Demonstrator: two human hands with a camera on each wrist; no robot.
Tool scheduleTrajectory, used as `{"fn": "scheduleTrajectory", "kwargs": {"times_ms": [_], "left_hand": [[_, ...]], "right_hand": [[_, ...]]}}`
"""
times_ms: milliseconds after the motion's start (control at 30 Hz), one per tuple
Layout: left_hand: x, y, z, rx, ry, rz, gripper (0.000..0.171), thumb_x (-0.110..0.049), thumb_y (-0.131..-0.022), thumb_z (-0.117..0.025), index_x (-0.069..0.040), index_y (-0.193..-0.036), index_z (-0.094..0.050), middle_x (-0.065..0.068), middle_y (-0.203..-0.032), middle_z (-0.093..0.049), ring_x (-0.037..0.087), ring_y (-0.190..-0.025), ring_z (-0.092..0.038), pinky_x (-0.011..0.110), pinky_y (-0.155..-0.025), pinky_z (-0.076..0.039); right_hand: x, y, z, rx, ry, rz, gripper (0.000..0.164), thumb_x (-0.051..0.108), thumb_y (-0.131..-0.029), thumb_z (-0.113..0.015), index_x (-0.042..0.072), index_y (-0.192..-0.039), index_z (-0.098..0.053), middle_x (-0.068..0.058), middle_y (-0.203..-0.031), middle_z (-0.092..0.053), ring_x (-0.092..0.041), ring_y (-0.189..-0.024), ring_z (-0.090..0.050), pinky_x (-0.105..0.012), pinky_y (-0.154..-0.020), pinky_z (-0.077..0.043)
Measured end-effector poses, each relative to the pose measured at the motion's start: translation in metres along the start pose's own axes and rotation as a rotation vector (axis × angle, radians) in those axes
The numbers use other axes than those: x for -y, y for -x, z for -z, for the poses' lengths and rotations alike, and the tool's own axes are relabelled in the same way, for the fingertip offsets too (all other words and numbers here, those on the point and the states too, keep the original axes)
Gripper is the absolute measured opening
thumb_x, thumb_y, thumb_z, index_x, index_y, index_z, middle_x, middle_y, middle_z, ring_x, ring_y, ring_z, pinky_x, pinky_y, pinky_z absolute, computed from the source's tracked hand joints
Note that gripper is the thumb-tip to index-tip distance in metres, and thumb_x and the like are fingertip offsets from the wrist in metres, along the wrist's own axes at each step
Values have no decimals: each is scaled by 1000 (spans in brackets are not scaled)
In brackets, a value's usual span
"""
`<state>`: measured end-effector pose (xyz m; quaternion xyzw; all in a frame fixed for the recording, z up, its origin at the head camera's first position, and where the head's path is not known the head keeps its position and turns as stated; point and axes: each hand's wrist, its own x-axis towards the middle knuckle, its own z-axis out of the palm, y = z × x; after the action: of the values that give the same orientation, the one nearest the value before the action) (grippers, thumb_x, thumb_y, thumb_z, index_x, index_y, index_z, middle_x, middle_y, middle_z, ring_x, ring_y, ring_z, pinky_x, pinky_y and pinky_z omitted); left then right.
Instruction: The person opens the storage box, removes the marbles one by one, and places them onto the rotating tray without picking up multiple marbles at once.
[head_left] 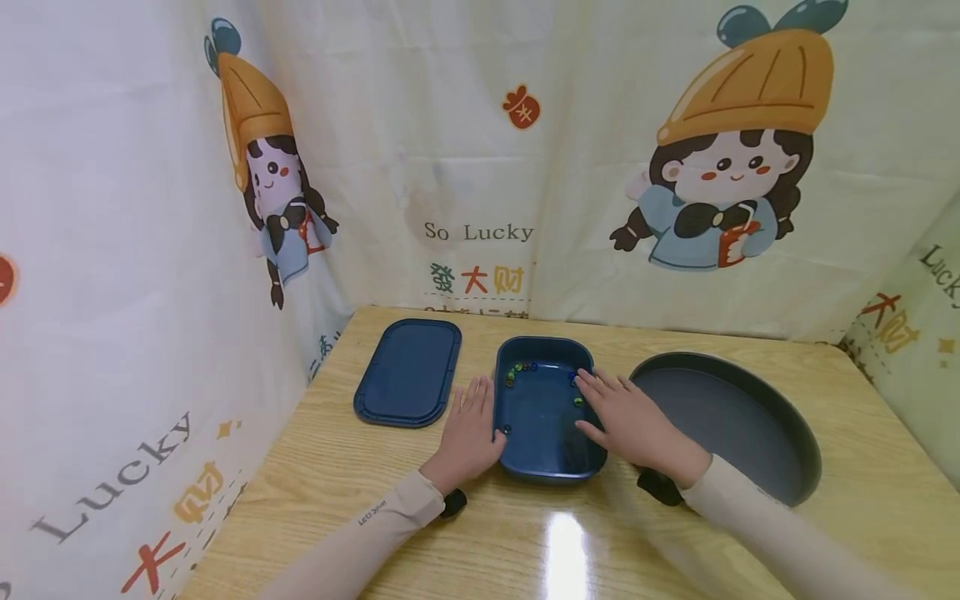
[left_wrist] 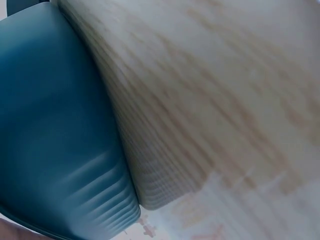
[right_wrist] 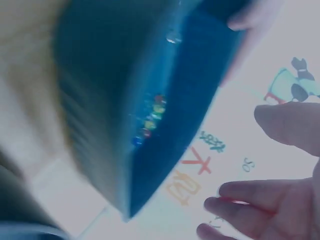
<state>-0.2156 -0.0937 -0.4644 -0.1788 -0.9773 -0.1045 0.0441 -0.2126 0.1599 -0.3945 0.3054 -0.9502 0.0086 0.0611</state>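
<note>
A deep blue rectangular container stands on the table, with several small coloured glass marbles inside, most of them by its far left corner. My left hand lies along the container's left side with its fingers straight and its thumb at the rim. Over the right rim, my right hand is spread, its fingertips overlapping the container near a few marbles. In the right wrist view the fingers are extended and the thumb stands apart, with nothing between them. The left wrist view shows the container's outer wall.
A flat blue lid lies on the wooden table to the left of the container. To the right sits a large round dark grey pan, close to my right forearm. A printed cloth hangs behind the table.
</note>
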Motion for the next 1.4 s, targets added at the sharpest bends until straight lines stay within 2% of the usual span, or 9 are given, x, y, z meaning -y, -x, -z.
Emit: {"fn": "scheduleTrajectory", "kwargs": {"times_ms": [100,233,367,500,633,1000,1133,1400], "left_hand": [[2,-1,1,10,-4,6,71,-28,-91,-47,3,-148,-19,18,-155,-21,32,-146,-16,51,-117,-18],[5,-3,0,31,-45,14,75,-37,-93,-46,1,-150,-16,16,-157,-18,30,-147,-13,50,-118,-17],[6,-6,0,29,-61,22,77,-43,-93,-46,0,-150,-16,16,-156,-20,29,-147,-13,50,-117,-17],[6,-10,3,17,-52,12,76,-39,-92,-49,0,-150,-18,16,-156,-21,29,-146,-15,50,-117,-17],[5,-12,5,31,-58,-9,75,-37,-92,-50,1,-149,-18,15,-157,-19,29,-147,-14,50,-118,-16],[8,-13,-2,20,-53,-14,73,-34,-91,-49,0,-149,-20,14,-157,-20,27,-147,-14,47,-118,-18],[8,-13,-4,10,-47,-16,71,-33,-92,-48,0,-149,-21,15,-156,-21,28,-146,-16,47,-118,-18],[8,-12,-3,24,-32,-15,70,-32,-94,-46,0,-149,-19,16,-156,-20,29,-146,-17,48,-118,-18]], "right_hand": [[-4,-23,12,-18,-71,37,60,35,-90,-60,-1,-136,-47,-19,-139,-49,-36,-129,-47,-52,-102,-42],[-9,-57,14,14,-304,17,48,28,-91,-60,2,-132,-53,-17,-131,-58,-32,-117,-57,-47,-96,-48],[-10,-87,2,12,-529,-17,35,19,-91,-61,3,-122,-62,-15,-119,-65,-28,-108,-63,-44,-92,-51],[-7,-110,-15,-10,-674,-22,26,11,-88,-64,0,-111,-68,-15,-106,-70,-25,-96,-67,-38,-84,-55],[-4,-125,-34,10,-768,-51,22,6,-85,-66,-2,-106,-70,-16,-101,-71,-24,-91,-69,-33,-80,-56],[-6,-142,-74,63,-851,-178,17,2,-80,-70,0,-97,-73,-15,-95,-73,-21,-86,-70,-33,-79,-57],[-8,-143,-82,67,-871,-181,17,-1,-79,-70,-4,-95,-73,-17,-92,-73,-21,-81,-71,-31,-74,-58],[-7,-146,-86,63,-839,-176,16,-2,-77,-72,-5,-93,-73,-17,-91,-72,-21,-78,-71,-29,-71,-58]]}}
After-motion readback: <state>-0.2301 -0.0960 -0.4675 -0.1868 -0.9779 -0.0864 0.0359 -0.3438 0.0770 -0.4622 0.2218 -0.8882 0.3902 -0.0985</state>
